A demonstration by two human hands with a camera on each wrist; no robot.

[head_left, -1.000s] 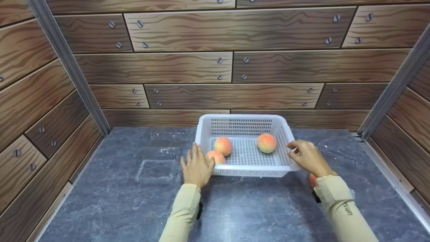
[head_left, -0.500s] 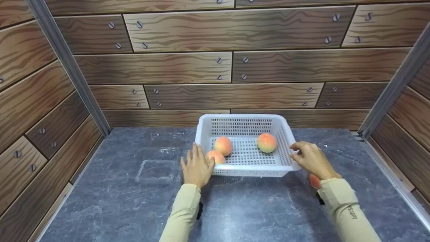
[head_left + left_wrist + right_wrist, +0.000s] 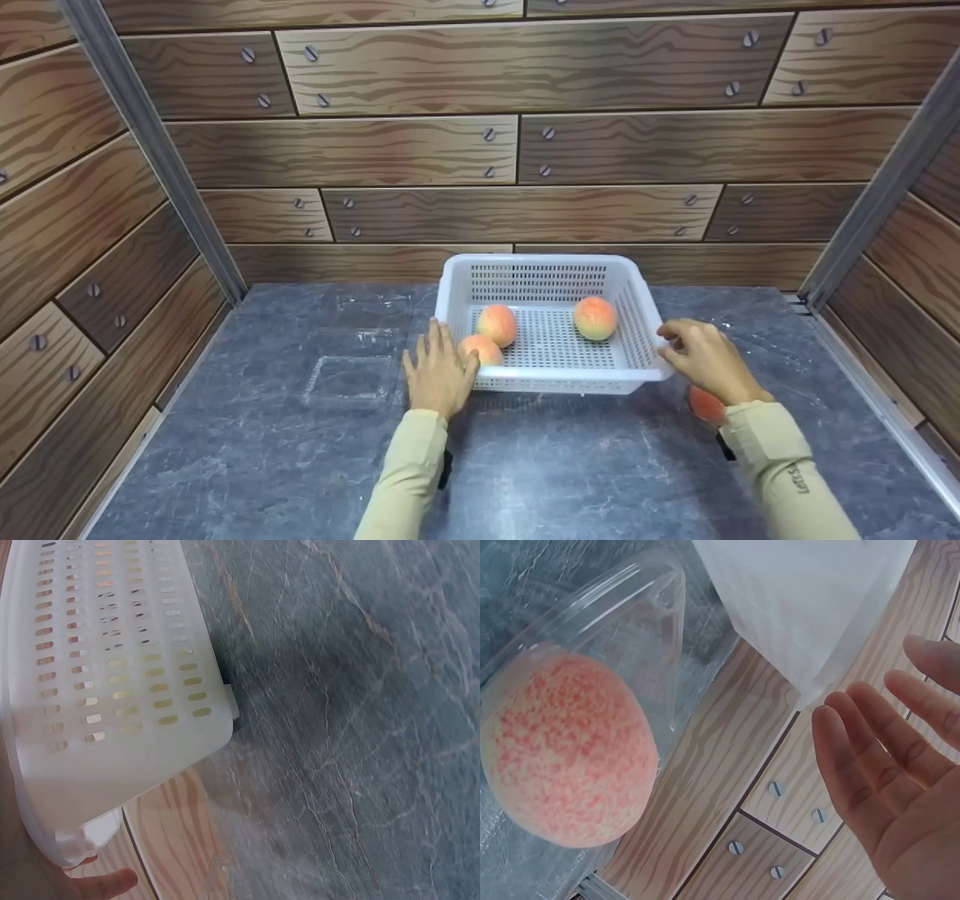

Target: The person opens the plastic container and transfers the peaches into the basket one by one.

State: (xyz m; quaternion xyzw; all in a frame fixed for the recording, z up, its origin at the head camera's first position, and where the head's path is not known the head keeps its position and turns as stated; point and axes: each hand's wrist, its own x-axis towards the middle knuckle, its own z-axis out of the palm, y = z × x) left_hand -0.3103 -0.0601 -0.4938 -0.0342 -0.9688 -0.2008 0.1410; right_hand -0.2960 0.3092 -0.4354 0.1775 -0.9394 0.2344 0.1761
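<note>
A white plastic basket (image 3: 555, 373) with slotted walls stands at the back middle of the table, three peaches inside. Two peaches (image 3: 497, 324) lie at its left; another peach (image 3: 595, 318) is at the right. My left hand (image 3: 441, 375) rests on the basket's front left corner, fingers straight over the rim. Just off the right rim, my right hand (image 3: 706, 361) holds nothing; its fingers are loosely bent in the right wrist view. Below that wrist lies one more peach (image 3: 570, 750), with a clear plastic container (image 3: 615, 611) around it.
Clear plastic trays (image 3: 349, 379) lie on the dark marbled table (image 3: 247, 450) left of the basket. Wood-patterned walls (image 3: 420, 214) close off the back and both sides, with metal posts (image 3: 161, 150) at the corners.
My right hand has moved away from the basket's right rim, to the right and slightly toward me, uncovering more of the peach below it. The left hand and basket have stayed in place.
</note>
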